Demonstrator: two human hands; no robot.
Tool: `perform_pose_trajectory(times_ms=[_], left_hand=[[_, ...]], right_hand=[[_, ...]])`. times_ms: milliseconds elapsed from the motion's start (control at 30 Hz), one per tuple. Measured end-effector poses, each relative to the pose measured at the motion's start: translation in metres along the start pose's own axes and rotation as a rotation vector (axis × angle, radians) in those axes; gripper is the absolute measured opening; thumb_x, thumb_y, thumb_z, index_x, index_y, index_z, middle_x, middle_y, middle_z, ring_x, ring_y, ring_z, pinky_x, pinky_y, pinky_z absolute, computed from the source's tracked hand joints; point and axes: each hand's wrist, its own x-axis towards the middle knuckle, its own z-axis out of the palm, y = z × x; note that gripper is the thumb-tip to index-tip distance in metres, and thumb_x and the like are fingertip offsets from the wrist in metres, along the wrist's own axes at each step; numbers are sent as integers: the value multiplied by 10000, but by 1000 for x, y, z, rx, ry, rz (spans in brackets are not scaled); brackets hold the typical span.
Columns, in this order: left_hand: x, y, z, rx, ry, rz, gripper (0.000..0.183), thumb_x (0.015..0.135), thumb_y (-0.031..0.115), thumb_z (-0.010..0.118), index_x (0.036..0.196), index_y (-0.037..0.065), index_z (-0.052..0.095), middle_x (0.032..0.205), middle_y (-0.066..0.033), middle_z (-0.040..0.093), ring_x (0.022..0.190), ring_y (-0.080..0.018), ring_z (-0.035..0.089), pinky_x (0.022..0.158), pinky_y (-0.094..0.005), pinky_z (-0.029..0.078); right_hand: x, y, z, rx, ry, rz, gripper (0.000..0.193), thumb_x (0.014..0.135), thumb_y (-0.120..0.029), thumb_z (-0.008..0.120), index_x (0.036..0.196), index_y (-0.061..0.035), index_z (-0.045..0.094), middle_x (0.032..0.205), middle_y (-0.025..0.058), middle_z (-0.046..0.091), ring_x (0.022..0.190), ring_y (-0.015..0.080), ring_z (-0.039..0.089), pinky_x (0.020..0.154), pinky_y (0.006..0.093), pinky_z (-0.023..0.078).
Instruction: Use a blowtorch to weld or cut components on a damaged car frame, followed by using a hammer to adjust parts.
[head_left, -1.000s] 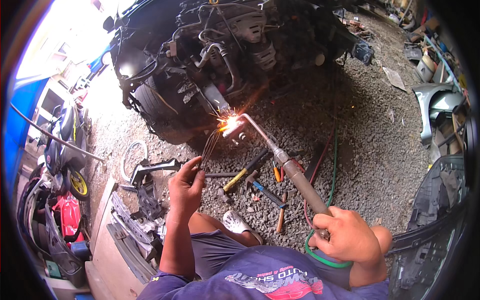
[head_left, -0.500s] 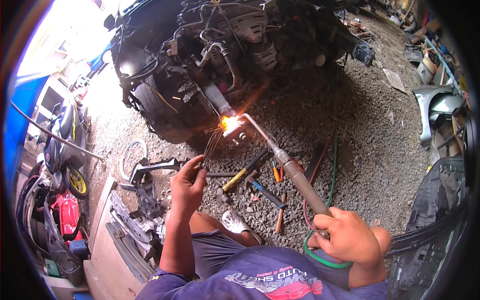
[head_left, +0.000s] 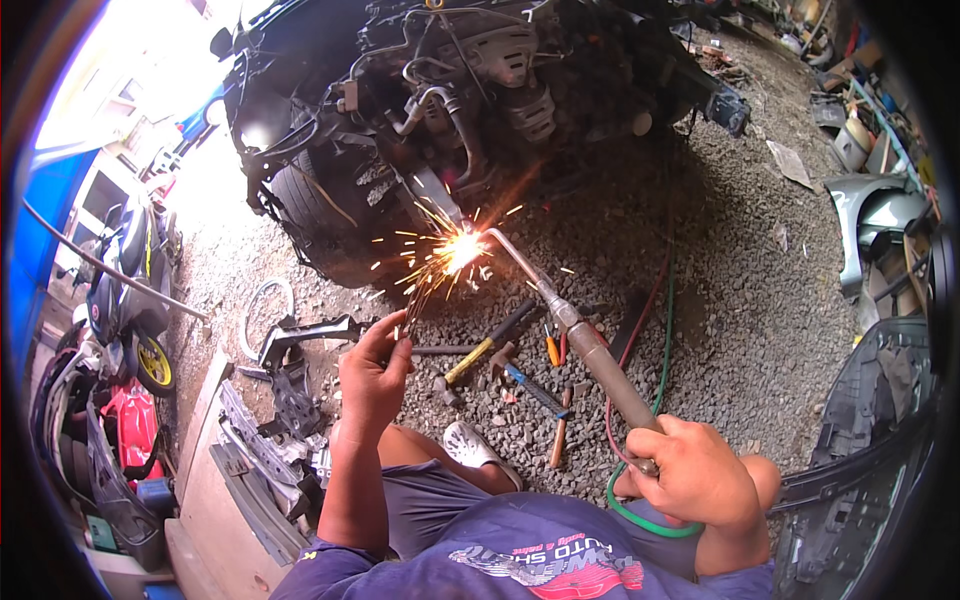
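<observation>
My right hand (head_left: 690,470) is wrapped round the handle of a gas welding torch (head_left: 610,375). Its bent tip reaches a bright flame (head_left: 462,250) at the end of a metal rail (head_left: 432,195) under a stripped car front (head_left: 480,90). Pinched in my left hand (head_left: 375,370) are several thin wire rods (head_left: 418,300), whose upper ends run into the glare. Sparks spray out around that spot and hide the joint itself. A red hose and a green hose (head_left: 668,330) trail from the torch handle.
Hammers (head_left: 485,350), another blue-handled hammer (head_left: 535,388) and an orange-handled screwdriver (head_left: 552,345) lie on the gravel before me. Left are a motorcycle (head_left: 135,270) and loose car parts (head_left: 260,450). A silver fender (head_left: 850,225) and black panels (head_left: 870,400) stand right.
The sparks have spread into a wide burst around the flame, and the glow is brighter. Both hands and the torch have hardly moved.
</observation>
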Motion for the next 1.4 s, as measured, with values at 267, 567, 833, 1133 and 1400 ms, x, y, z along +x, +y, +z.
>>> perform_pose_trajectory(times_ms=[267, 567, 833, 1133, 1400], left_hand=[[1, -3, 0, 2, 3, -20, 357, 1057, 42, 703, 1413, 31, 726, 919, -32, 778, 741, -50, 651, 667, -233, 526], [3, -5, 1, 12, 0, 21, 367, 1049, 40, 704, 1415, 22, 721, 892, -36, 776, 717, -55, 650, 660, -244, 527], [4, -1, 0, -5, 12, -1, 363, 1054, 41, 698, 1416, 38, 723, 903, -41, 784, 709, -57, 661, 655, -240, 532], [3, -4, 1, 8, -22, -29, 367, 1041, 42, 714, 1407, 42, 730, 888, -36, 779, 707, -54, 654, 655, -250, 531], [6, -11, 4, 26, -11, 8, 370, 1035, 47, 717, 1404, 61, 736, 867, -37, 777, 726, -54, 655, 662, -265, 537]], right_hand=[[1, -2, -1, -12, 16, -4, 161, 880, -174, 774, 997, -161, 663, 901, 164, 685, 758, 412, 726, 707, 521, 611], [1, -3, -2, 4, 15, 1, 140, 886, -177, 768, 982, -153, 669, 891, 167, 677, 759, 416, 724, 708, 528, 611], [0, -3, -2, -13, 23, -9, 141, 886, -176, 764, 988, -157, 669, 887, 165, 672, 766, 417, 724, 707, 527, 610], [-1, -3, -1, -17, 15, -5, 144, 891, -183, 765, 991, -161, 664, 885, 169, 669, 760, 417, 721, 705, 525, 606], [-1, -3, -3, -11, 20, -13, 143, 896, -183, 768, 990, -155, 663, 888, 168, 670, 761, 414, 722, 703, 521, 607]])
